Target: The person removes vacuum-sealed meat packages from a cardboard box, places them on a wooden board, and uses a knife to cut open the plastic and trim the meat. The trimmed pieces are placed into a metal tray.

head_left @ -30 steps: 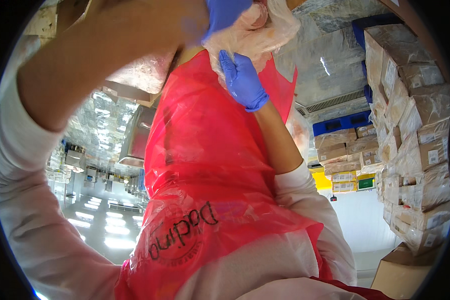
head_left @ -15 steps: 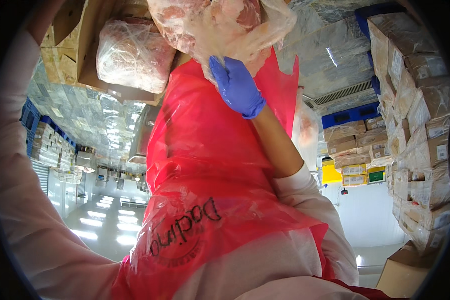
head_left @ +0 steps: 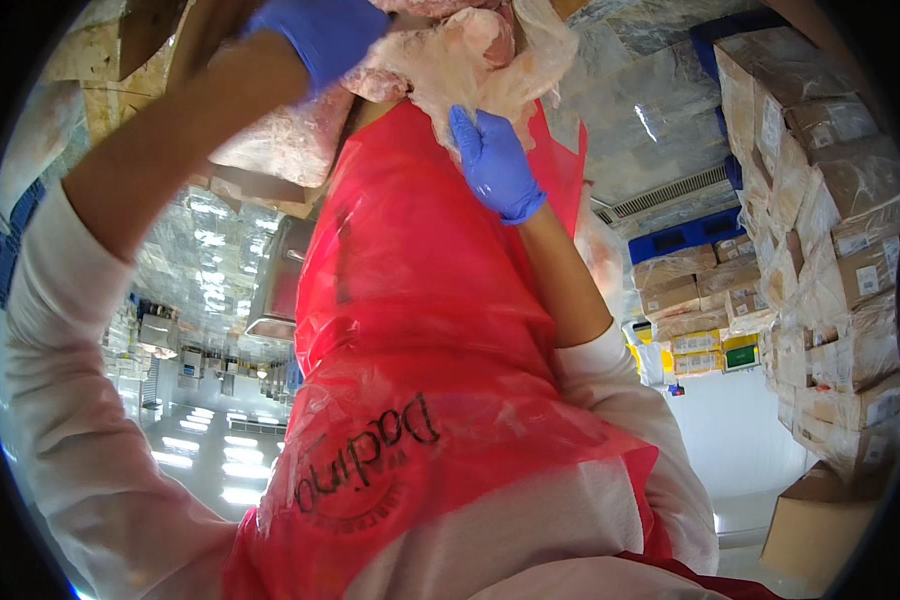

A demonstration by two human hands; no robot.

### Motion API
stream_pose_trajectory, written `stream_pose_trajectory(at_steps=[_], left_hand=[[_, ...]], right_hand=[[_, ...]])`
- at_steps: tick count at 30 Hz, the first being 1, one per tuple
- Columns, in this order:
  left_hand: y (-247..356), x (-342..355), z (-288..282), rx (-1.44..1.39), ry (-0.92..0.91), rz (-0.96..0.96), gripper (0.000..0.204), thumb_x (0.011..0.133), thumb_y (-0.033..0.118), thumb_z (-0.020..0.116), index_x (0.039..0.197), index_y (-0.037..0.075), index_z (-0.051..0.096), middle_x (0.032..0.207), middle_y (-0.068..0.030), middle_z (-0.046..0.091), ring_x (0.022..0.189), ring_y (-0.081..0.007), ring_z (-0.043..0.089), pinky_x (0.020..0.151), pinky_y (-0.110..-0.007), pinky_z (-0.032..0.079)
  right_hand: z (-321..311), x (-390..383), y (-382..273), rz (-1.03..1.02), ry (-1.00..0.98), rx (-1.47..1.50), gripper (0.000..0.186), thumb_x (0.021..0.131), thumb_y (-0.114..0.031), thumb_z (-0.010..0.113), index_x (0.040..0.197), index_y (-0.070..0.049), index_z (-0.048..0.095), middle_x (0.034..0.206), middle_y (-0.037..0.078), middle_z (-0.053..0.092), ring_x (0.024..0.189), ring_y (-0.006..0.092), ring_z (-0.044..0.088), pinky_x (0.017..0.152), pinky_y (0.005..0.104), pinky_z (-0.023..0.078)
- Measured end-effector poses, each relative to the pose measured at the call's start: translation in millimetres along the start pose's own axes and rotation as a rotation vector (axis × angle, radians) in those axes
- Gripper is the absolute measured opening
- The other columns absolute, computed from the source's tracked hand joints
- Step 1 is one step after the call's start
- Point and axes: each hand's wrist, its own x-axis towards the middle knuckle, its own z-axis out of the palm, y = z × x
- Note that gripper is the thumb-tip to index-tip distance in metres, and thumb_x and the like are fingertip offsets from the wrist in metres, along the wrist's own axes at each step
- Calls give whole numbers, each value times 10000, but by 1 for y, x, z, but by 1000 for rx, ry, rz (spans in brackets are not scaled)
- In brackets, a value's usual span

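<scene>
So the red apron (head_left: 420,300) takes up the middle here, with black handwriting low on it. Just past its far end there's a chunk of pale pink meat (head_left: 485,40), partly cut off by the top of the view, in loose clear plastic film (head_left: 545,50). The right hand (head_left: 498,167), in a blue glove, is over the apron's far end, with its fingers clamped on the film's near edge, thumb on top. The left hand (head_left: 320,42), also blue-gloved, is off the apron's far left corner, right up by the meat. It's blurry and its fingertips run together with the meat, so I can't tell if they're apart or closed.

Left of the apron, partly under the left forearm, there's a second wrapped piece (head_left: 290,140) in a cardboard box (head_left: 265,192). Way off to the apron's right: film-wrapped cartons (head_left: 850,240) in a tall stack, plus a blue pallet (head_left: 682,238) and a floor grate (head_left: 670,195).
</scene>
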Motion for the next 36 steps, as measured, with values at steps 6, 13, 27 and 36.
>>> stream_pose_trajectory(at_steps=[6,13,27,36], left_hand=[[-80,32,-40,-166,-624,-178,403,983,521,439,1116,236,690,1031,-102,721,954,-322,685,831,-473,519],[-59,21,-48,-86,-671,-255,389,974,528,460,1082,238,697,1009,-107,724,914,-337,693,780,-488,530],[-26,-27,-13,-949,812,-502,282,916,320,717,863,43,700,744,-93,689,656,-197,662,612,-326,529],[-22,90,-3,-1881,1161,-647,357,966,250,643,708,23,544,606,-74,583,394,-176,544,401,-326,431]], right_hand=[[-4,-49,4,-74,1,-83,309,1032,-211,516,866,39,586,736,206,566,657,239,538,648,394,446],[-37,-79,-16,148,-129,-86,282,1016,-225,536,925,28,619,806,259,590,707,361,586,682,411,471],[-76,3,19,-36,355,-510,452,971,-378,585,1054,65,626,965,292,673,902,473,636,792,482,503],[-40,118,40,-129,676,-723,403,946,-323,591,1205,-18,637,1104,236,671,1036,415,632,876,460,509]])
